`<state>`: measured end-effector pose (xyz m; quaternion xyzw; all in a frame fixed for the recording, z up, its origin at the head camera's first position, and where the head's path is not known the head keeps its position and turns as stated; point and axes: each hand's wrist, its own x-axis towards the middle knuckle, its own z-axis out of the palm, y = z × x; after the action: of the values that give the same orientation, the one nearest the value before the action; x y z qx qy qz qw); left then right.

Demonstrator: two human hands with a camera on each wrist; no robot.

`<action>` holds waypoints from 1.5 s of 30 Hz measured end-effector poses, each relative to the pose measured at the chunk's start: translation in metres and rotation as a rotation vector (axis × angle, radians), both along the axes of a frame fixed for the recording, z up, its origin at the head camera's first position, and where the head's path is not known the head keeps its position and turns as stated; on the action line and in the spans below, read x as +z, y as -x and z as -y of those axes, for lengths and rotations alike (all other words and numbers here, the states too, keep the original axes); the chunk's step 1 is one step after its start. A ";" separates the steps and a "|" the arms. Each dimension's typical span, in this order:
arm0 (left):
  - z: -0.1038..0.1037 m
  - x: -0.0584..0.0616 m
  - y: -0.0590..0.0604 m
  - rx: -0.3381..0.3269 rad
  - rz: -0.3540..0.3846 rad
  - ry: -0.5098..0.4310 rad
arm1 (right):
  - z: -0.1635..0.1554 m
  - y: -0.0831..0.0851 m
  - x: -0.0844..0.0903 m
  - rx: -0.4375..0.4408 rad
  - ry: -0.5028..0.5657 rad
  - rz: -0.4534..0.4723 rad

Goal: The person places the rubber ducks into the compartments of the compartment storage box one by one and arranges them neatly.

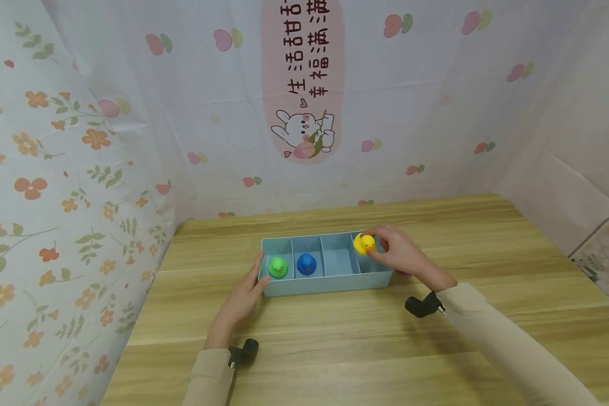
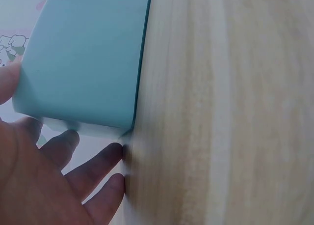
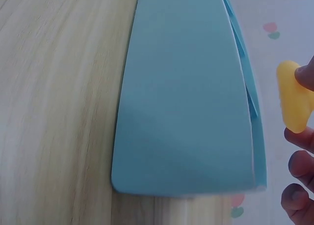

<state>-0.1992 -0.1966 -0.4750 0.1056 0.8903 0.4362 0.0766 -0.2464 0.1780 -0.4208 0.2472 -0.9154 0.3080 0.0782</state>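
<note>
yellow duck (image 1: 363, 243) is pinched in the right hand (image 1: 398, 254) over the tray (image 1: 330, 283) (last compartment); left hand (image 1: 243, 299), fingers straight, steadies the tray end. next move probably needs lowering and releasing.

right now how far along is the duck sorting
Two look done: the green duck sits in the tray's first compartment from the left, and the blue duck in the second. In hand: the right hand pinches the yellow duck over the fourth compartment, not yet let go, while the left hand touches the tray's left end. Left: setting that duck down; the third compartment holds nothing.
</note>
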 end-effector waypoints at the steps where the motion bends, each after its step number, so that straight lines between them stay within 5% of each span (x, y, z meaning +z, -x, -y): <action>1: 0.000 0.000 0.000 -0.002 -0.001 -0.001 | 0.002 0.001 0.001 0.006 -0.005 -0.002; 23: 0.000 -0.001 0.002 0.003 -0.007 0.022 | 0.041 0.009 -0.012 0.077 -0.115 0.101; 32: -0.001 -0.004 -0.002 0.013 0.000 0.009 | 0.051 0.010 -0.015 0.102 -0.214 0.069; 45: -0.001 -0.001 0.001 0.013 0.001 0.003 | 0.064 0.018 -0.018 0.039 -0.364 0.063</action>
<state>-0.2000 -0.1954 -0.4763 0.0997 0.8916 0.4354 0.0743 -0.2647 0.1137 -0.4388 0.2652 -0.9530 0.1464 -0.0024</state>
